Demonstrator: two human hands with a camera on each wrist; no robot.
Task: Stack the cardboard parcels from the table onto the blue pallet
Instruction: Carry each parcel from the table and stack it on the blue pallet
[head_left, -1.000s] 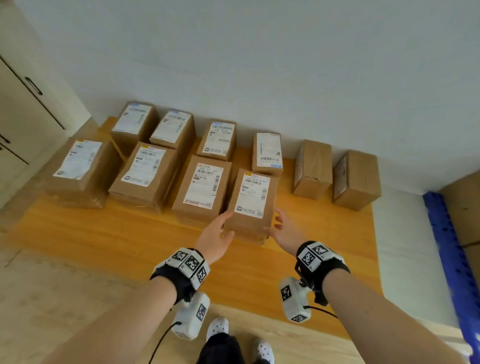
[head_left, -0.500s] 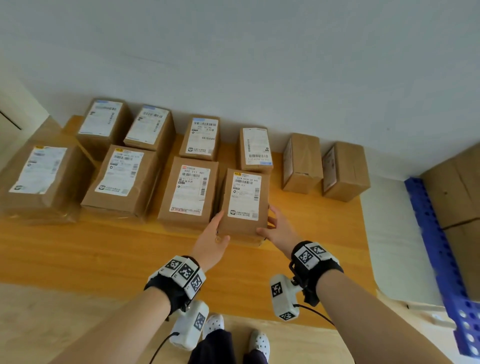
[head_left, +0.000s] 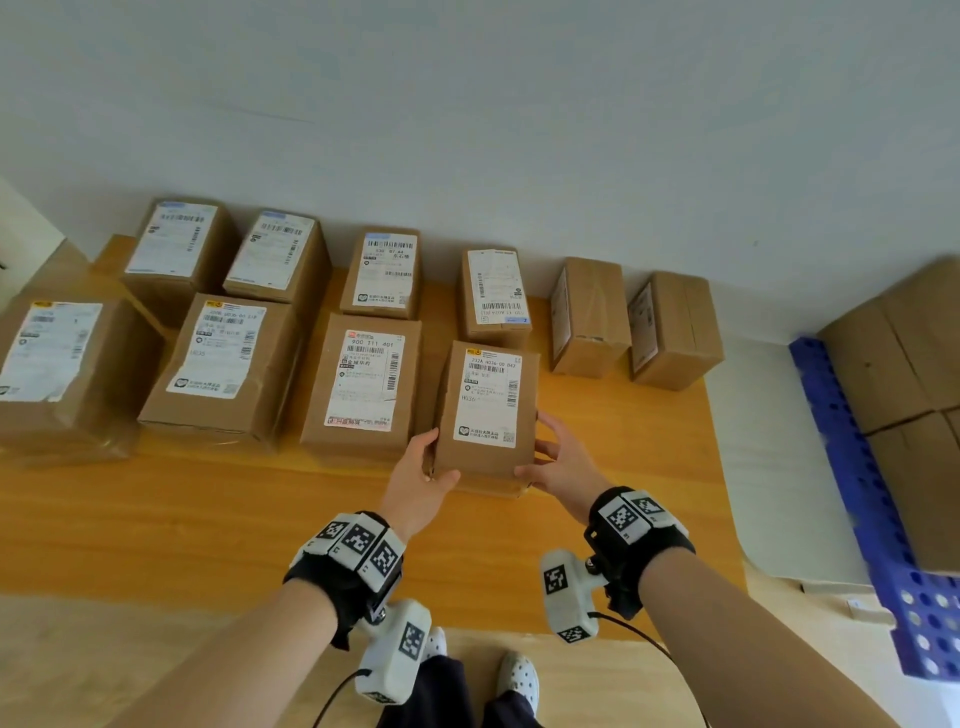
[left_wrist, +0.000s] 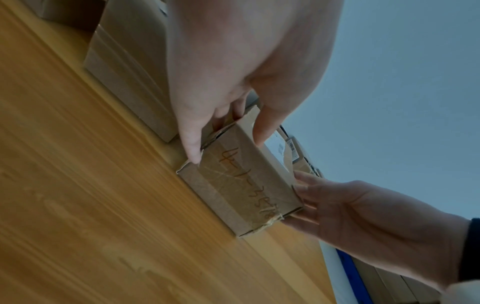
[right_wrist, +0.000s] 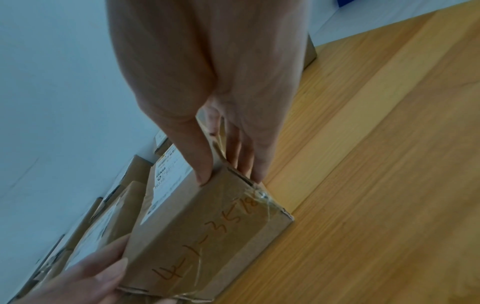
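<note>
A small cardboard parcel (head_left: 485, 410) with a white label lies at the front of the row on the wooden table (head_left: 208, 519). My left hand (head_left: 421, 480) grips its left near corner, thumb on top and fingers down the side. My right hand (head_left: 563, 465) grips its right near corner the same way. The wrist views show its taped near face (left_wrist: 241, 189) (right_wrist: 207, 236) with orange handwriting, its lower edge at the table top. The blue pallet (head_left: 872, 509) stands at the right with large boxes (head_left: 904, 374) on it.
Several other labelled parcels (head_left: 363, 384) stand in two rows to the left and behind, close beside the held one. Two plain boxes (head_left: 589, 317) sit against the grey wall at the back right. My feet (head_left: 514, 675) are at the table's front edge.
Both hands went from reaching with spread fingers to closing on the parcel's two near corners. The camera has swung right, bringing more of the pallet into view.
</note>
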